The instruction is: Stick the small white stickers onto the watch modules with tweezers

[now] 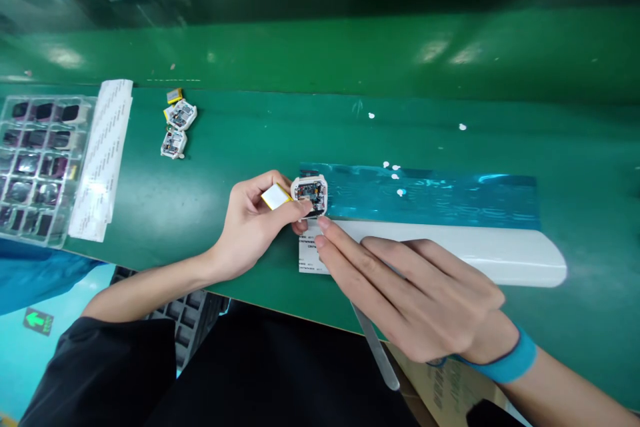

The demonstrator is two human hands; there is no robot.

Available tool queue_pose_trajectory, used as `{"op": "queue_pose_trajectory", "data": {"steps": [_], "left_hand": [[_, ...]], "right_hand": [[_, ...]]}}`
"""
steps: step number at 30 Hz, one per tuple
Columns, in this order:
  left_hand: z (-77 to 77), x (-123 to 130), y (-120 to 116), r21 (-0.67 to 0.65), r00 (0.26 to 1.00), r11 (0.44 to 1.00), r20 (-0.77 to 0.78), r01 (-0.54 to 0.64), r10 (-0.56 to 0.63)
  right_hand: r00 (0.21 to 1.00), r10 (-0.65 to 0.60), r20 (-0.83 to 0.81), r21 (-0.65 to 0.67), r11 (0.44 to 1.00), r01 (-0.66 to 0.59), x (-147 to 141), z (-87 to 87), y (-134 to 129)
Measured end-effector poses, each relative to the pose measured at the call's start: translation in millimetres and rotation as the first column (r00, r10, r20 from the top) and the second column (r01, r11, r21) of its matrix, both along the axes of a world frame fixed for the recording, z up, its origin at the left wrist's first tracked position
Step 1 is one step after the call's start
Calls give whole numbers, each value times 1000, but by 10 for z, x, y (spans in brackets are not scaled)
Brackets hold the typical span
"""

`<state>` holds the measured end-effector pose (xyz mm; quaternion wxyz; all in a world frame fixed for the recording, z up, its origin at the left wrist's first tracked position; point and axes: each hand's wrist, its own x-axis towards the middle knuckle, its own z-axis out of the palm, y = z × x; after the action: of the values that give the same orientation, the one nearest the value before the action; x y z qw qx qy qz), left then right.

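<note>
In my left hand (pixel 255 227) is a small white watch case (pixel 324 197), its inside facing up and showing a circuit board. My left thumb presses on its lower part. A silver battery with yellow edges (pixel 277 196) sticks out beside the case, above that thumb. My right hand (pixel 410 287), with a blue band at the wrist, is closed around metal tweezers (pixel 377 350). Their flat rounded end shows below the palm; the tips are hidden. The right fingertips are at the lower right corner of the case.
Under and right of the case lie a blue film strip (pixel 430 197) and a white backing sheet (pixel 500 250). Small white stickers (pixel 395 167) are scattered about. Farther left are two more opened cases (pixel 174 144) with batteries, a printed sheet (pixel 103 160) and a clear compartment tray (pixel 60 233).
</note>
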<state>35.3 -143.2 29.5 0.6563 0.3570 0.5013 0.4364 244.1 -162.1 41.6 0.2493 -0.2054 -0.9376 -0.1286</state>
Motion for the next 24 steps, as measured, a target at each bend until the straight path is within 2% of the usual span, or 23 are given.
{"op": "queue_pose_trajectory", "data": {"steps": [3, 11, 16, 20, 22, 24], "left_hand": [[-12, -5, 0, 7, 1000, 1000, 11, 3, -3], [1, 7, 9, 16, 999, 1000, -25, 22, -22], [-21, 29, -1, 43, 999, 998, -28, 42, -41], [-46, 33, 0, 38, 999, 999, 24, 30, -31], [-50, 24, 4, 35, 998, 999, 49, 33, -35], [-46, 16, 3, 38, 998, 998, 50, 45, -47]], "right_hand": [[1000, 11, -6, 20, 1000, -11, -15, -15, -1], [1000, 9, -28, -36, 999, -10, -10, -31, 0], [994, -26, -105, -227, 974, 2, 16, -41, -5], [976, -107, -190, -409, 912, 21, 47, -16, 2], [968, -145, -206, -443, 896, 40, 55, -5, 13], [967, -145, -209, -412, 910, 48, 54, -4, 28]]}}
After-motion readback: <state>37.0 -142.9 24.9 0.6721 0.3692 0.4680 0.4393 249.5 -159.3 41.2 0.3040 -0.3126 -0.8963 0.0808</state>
